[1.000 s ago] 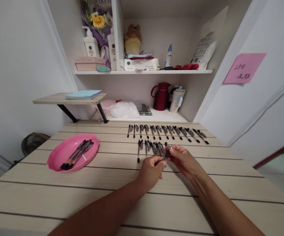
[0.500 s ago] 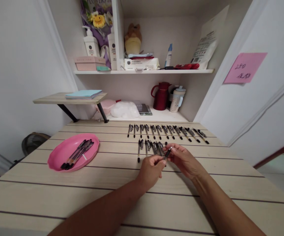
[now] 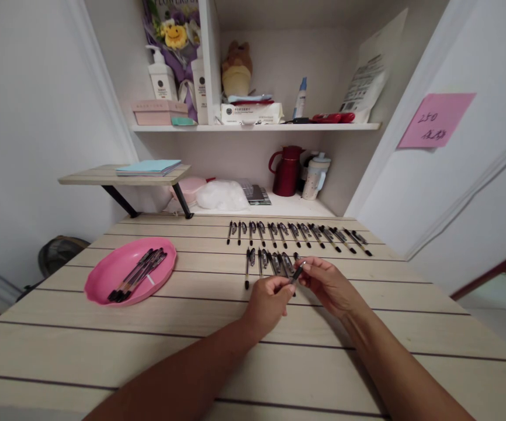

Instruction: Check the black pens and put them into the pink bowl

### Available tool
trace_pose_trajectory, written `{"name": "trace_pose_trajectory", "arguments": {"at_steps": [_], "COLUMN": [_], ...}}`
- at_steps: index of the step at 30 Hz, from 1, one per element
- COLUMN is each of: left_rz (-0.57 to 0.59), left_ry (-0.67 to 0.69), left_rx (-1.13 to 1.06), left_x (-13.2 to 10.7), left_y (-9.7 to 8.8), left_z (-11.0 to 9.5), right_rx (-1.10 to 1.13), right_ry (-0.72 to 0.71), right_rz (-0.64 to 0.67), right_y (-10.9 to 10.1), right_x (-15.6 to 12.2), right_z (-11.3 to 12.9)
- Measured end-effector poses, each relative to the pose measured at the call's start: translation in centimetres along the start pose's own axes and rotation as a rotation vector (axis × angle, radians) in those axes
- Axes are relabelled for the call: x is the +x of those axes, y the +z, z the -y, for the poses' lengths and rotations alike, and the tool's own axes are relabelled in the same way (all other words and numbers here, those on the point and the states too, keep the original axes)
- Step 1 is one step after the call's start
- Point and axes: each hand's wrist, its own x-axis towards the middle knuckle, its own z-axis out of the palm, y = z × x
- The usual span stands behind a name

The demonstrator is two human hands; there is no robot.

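Observation:
A black pen (image 3: 297, 273) is held tip-up between my two hands, its silver point exposed. My left hand (image 3: 267, 307) is closed around its lower part. At the pen's tip end, the thumb and fingers of my right hand (image 3: 328, 287) are pinched together; whether a small part is between them is hidden. Just beyond my hands lies a short front row of pens (image 3: 248, 270) with black caps (image 3: 253, 257) beside them, partly covered by my fingers. Behind it runs a longer row of similar pens (image 3: 297, 235), each with its cap alongside.
A pink scalloped dish (image 3: 97, 266) holding several capped pens (image 3: 137, 275) sits at the left of the slatted table (image 3: 169, 362). A small raised shelf (image 3: 90, 175) bears blue paper (image 3: 150, 168). The cabinet behind holds a red jug (image 3: 287, 172) and a cup (image 3: 315, 177).
Both hands stay in almost the same place. The pen's tip has shifted very slightly to the left against my right fingers.

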Motion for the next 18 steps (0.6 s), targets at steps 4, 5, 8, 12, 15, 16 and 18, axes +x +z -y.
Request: {"name": "trace_pose_trajectory", "arguments": {"at_steps": [4, 5, 8, 12, 15, 16, 18], "left_rz": [-0.011, -0.022, -0.059, -0.071, -0.079, -0.082, -0.088], "left_ry": [-0.011, -0.018, -0.05, -0.079, -0.084, -0.085, -0.084], "left_rx": [-0.01, -0.021, -0.06, -0.102, -0.11, -0.108, -0.102], "left_x": [0.1, 0.1, 0.2, 0.1, 0.1, 0.1, 0.2], "left_y": [0.0, 0.0, 0.0, -0.1, -0.1, -0.1, -0.2], "left_z": [0.1, 0.1, -0.1, -0.3, -0.5, -0.5, -0.5], "right_rx": [-0.062, -0.088, -0.311, -1.024, -1.371, -1.392, -1.362], "right_ry": [-0.018, -0.034, -0.096, -0.144, -0.13, -0.117, -0.092], "right_rz": [-0.015, -0.035, -0.211, -0.418, -0.434, -0.435, -0.429], "right_y": [-0.3, -0.5, -1.5, -2.9, -3.0, -2.9, -2.8], "right_x": [0.2, 0.4, 1.5, 3.9, 5.5, 5.9, 6.4], "right_z": [0.1, 0.4, 1.5, 2.1, 1.1, 0.7, -0.1]}}
